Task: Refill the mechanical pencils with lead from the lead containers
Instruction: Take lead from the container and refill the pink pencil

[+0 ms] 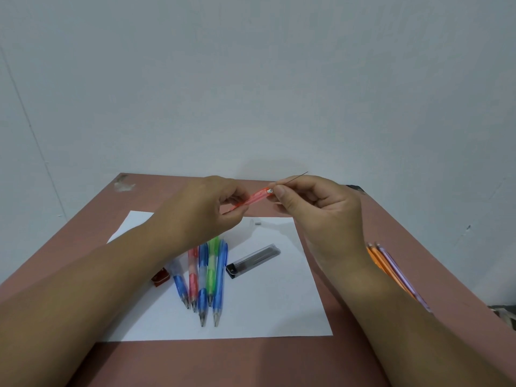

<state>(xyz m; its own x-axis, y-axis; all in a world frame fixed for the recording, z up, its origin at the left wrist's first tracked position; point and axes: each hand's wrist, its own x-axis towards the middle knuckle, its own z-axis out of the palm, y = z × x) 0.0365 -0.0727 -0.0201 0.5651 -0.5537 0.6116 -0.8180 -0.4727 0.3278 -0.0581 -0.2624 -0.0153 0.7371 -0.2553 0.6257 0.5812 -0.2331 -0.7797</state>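
I see left hand gripping translucent red plastic mechanical pencil mid-barrel above the table | right hand pinching thin dark lead stick at pencil's open end | lead looks brittle: I'd pinch low, lightly.

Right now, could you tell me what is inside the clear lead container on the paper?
Thin dark leads show through the lead container lying on the paper; their number is unclear, and its black end hides the rest.

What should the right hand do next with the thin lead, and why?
Probably slide the lead down into the open back end of the red pencil. The right hand pinches the lead with its lower end at that opening, the left hand holds the pencil tilted towards it, and most of the lead appears to remain outside.
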